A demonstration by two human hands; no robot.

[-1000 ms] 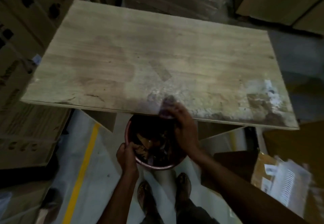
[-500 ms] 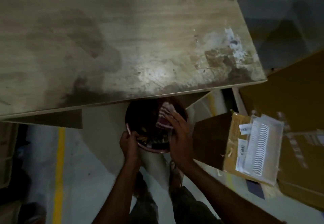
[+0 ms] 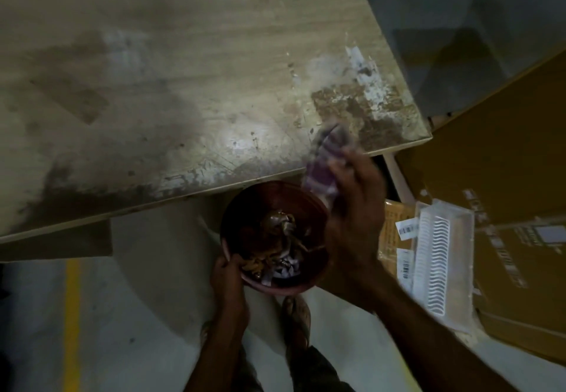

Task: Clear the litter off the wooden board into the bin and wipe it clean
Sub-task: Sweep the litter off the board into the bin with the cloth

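The wooden board point(image 3: 190, 63) fills the upper left, stained dark and flaking white near its front right corner. A round reddish bin point(image 3: 232, 223) hangs just below the board's front edge, with litter scraps point(image 3: 275, 238) inside. My left hand point(image 3: 228, 281) grips the bin's near rim. My right hand point(image 3: 355, 204) is blurred, raised beside the bin's right rim, and holds a purple checked cloth point(image 3: 327, 158) that overlaps the board's front edge near the corner.
Brown cardboard boxes point(image 3: 502, 158) lie on the floor to the right, one with a white ribbed plastic tray point(image 3: 438, 266) on it. My feet in sandals point(image 3: 297, 321) stand below the bin. A yellow line point(image 3: 72, 324) runs along the pale floor at left.
The cloth in my right hand has risen from inside the bin to the board's front edge near the right corner. The view has shifted right and closer. My left hand still holds the bin.
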